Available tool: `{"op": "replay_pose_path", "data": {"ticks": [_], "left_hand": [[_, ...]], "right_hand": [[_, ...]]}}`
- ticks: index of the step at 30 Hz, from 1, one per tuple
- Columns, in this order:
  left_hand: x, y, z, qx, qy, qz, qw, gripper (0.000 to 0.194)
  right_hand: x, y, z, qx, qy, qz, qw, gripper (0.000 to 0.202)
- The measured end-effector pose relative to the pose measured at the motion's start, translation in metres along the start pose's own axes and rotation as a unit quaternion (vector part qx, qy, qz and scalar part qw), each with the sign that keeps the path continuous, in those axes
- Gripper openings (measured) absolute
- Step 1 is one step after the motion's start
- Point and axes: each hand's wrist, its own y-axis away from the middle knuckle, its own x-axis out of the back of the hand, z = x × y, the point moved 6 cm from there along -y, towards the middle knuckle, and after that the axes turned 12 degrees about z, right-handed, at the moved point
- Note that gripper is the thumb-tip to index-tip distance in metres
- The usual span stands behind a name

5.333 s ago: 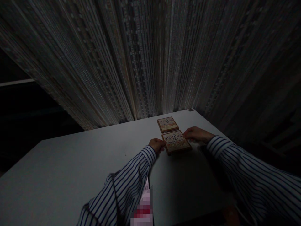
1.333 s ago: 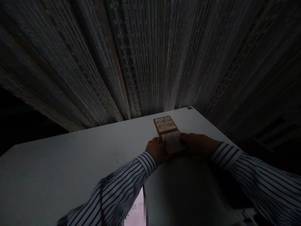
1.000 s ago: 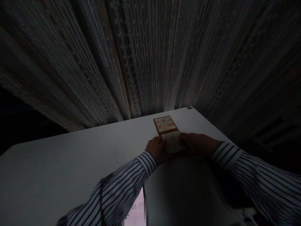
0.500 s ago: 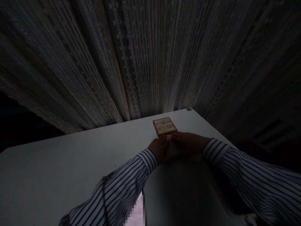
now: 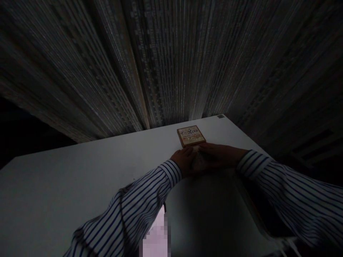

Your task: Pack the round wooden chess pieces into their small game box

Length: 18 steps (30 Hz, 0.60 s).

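Note:
A flat square box (image 5: 191,135) with dark lettering on its pale lid lies near the far edge of the white table. Just in front of it, my left hand (image 5: 184,159) and my right hand (image 5: 221,154) come together from both sides around a small pale thing (image 5: 198,161). The fingers of both hands are bent toward it, and the dim light hides what exactly it is. The fingertips are close to the box's near edge. Both sleeves are white with blue stripes.
The white table (image 5: 80,178) stretches to the left. A grey patterned curtain (image 5: 171,64) hangs behind it. A small dark square (image 5: 220,116) is at the table's far right corner. A dark-edged object (image 5: 257,210) lies beneath my right forearm.
The camera view has shifted, so the table, box and hands appear slightly higher and further right. The hands stay together around the same pale thing.

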Motion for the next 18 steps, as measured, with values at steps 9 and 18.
{"op": "replay_pose_path", "data": {"ticks": [9,18], "left_hand": [[-0.001,0.002,-0.002,0.013,-0.015,-0.017,1.0,0.079],[0.001,0.002,-0.002,0.027,0.003,-0.032,0.999,0.079]], "right_hand": [[0.0,0.004,0.004,-0.008,0.007,0.0,1.0,0.067],[0.004,0.018,0.02,-0.086,0.072,-0.047,0.993,0.074]]}}
